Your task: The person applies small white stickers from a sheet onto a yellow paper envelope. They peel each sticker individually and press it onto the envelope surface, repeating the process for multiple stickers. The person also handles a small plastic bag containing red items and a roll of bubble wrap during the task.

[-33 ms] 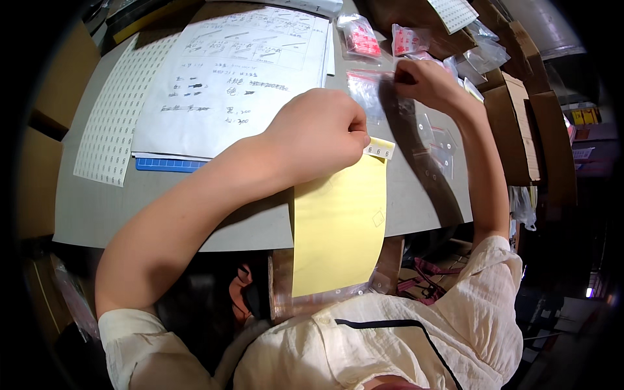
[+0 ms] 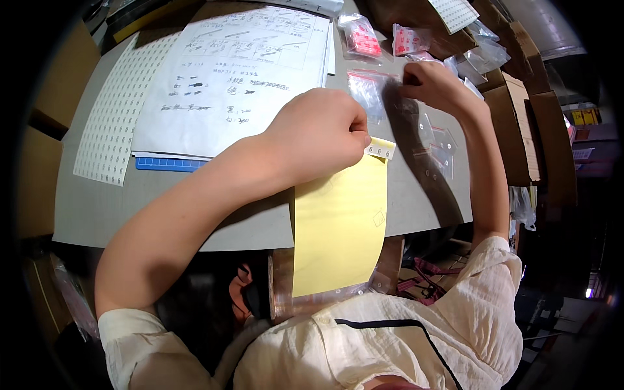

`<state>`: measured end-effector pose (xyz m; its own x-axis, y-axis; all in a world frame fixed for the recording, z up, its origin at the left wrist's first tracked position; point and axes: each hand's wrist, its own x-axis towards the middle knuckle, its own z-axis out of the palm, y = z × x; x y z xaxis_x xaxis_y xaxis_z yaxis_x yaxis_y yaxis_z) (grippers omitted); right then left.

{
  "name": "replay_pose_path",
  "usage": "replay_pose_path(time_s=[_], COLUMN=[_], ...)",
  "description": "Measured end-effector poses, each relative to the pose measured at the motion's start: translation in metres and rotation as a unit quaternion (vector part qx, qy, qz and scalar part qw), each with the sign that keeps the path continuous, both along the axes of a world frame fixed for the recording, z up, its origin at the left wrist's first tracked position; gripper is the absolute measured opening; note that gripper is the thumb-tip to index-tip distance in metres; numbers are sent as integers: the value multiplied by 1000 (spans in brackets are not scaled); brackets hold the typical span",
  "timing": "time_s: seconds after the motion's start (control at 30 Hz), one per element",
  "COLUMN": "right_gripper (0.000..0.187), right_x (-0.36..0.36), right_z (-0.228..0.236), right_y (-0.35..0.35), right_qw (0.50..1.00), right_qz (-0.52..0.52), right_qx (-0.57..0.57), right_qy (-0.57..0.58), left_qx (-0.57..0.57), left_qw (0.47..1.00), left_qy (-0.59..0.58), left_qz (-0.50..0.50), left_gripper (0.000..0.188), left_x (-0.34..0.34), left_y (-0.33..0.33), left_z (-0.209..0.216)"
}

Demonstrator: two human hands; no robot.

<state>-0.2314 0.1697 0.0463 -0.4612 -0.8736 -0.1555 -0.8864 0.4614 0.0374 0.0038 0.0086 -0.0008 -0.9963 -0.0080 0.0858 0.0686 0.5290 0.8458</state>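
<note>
My left hand (image 2: 322, 130) is closed, pinching the top of a yellow backing sheet (image 2: 338, 224). A white strip of number stickers (image 2: 381, 149) runs along its upper edge by my fingertips. The sheet hangs over the table's near edge. Further right and farther off, my right hand (image 2: 432, 84) is held with its fingers curled together. Whatever they may hold is too small to make out. Beside it lie a clear zip bag (image 2: 365, 94) with a red seal and several small clear bags (image 2: 439, 153) bearing round white stickers.
Handwritten papers (image 2: 214, 123) lie on a blue cutting mat (image 2: 166, 164), with a sticker sheet (image 2: 117, 110) to their left. Packs of bags with red print (image 2: 359, 36) sit at the back. Cardboard boxes (image 2: 510, 123) flank the right side. An open drawer (image 2: 283, 292) holds more bags.
My right hand has shifted slightly to the right, away from the zip bag. The left hand and the yellow sheet stay in place.
</note>
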Motion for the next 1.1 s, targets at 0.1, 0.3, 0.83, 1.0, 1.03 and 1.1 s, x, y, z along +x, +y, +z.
replay_pose_path(time_s=[0.1, 0.3, 0.83, 1.0, 1.03, 1.1], right_gripper=[37, 18, 31, 49, 45, 37], right_x=[16, 19, 33, 126, 135, 144], right_z=[26, 11, 24, 20, 11, 6], right_y=[-6, 1, 24, 43, 45, 55], right_qw=[984, 973, 982, 947, 953, 952], right_qz=[-105, 45, -96, 156, 172, 179], right_qx=[140, -109, -62, -206, -221, -248], right_qy=[39, -200, -147, -192, -116, -23], left_qx=[-2, 11, 27, 155, 186, 226], left_qw=[1000, 1000, 999, 988, 982, 972], left_qy=[6, 6, 35, -17, -26, -46], left_qz=[4, 15, 9, -2, -12, -50], left_gripper=[23, 25, 21, 18, 18, 19], left_x=[1, 0, -2, -4, -5, -4], left_y=[0, -1, 0, 0, 0, -1], left_z=[-1, -1, -6, -7, -10, -6])
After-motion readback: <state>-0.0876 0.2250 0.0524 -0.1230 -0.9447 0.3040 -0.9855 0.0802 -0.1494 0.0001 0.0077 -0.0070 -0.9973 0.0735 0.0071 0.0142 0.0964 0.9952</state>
